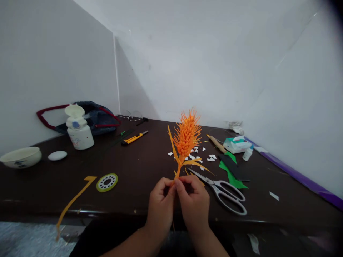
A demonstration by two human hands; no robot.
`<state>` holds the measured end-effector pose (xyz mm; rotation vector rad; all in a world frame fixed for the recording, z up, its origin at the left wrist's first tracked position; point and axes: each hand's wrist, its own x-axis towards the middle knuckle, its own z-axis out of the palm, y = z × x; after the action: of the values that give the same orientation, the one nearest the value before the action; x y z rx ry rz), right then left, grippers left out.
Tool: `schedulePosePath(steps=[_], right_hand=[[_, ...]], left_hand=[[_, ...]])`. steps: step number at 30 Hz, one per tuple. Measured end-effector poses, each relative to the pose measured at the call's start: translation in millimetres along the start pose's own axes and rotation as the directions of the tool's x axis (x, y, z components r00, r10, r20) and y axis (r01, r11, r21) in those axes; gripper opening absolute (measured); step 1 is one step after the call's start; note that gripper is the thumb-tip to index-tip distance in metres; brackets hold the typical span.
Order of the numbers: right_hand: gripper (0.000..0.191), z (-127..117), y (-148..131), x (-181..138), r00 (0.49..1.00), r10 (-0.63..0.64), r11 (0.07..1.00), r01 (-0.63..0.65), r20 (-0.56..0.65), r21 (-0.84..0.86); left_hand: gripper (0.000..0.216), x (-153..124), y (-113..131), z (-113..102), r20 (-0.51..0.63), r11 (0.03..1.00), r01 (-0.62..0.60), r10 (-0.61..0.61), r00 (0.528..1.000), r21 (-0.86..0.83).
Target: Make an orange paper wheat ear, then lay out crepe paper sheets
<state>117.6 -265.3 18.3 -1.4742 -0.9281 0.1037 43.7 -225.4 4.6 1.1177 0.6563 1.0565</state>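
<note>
Dark brown glossy table [125, 192] fills the lower view. Dark blue fabric bag with red trim [103, 117] lies at back left; long purple strip [294, 173] along the right edge. Left hand [160, 203] and right hand [195, 200] side by side at the near edge, both pinching, thumbs and fingers closed on the stem of an orange bristly wheat-like ear with slim leaves [187, 135]. Ear is centre, head up, leaning slightly right, raised above the table. Scissors with pale grey handles [213, 183] lie just right of the right hand, blades partly behind the leaves. White bottle, lid flipped up [80, 137], in front of bag; cream round bowl [21, 159] far left. Yellow-orange flat strip [74, 198] hangs over the near edge, beside a yellow-green-rimmed white disc [101, 183]. Yellow-and-black cutter knife [134, 138] behind. Small white paper scraps [211, 157] scattered past the ear.
</note>
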Motion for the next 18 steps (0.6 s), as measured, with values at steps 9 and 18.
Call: schedulePosePath(steps=[9, 18], right_hand=[[0.013, 35, 1, 80, 0.886, 0.302, 0.781, -0.441, 0.351, 0.442], [0.014, 74, -5, 137, 0.881, 0.262, 0.732, -0.447, 0.393, 0.514]], left_hand=[[0.026, 70, 38, 1, 0.043, 0.988, 0.154, -0.153, 0.987, -0.021], [0.023, 136, 65, -9, -0.002, 0.982, 0.181, -0.181, 0.983, -0.055]])
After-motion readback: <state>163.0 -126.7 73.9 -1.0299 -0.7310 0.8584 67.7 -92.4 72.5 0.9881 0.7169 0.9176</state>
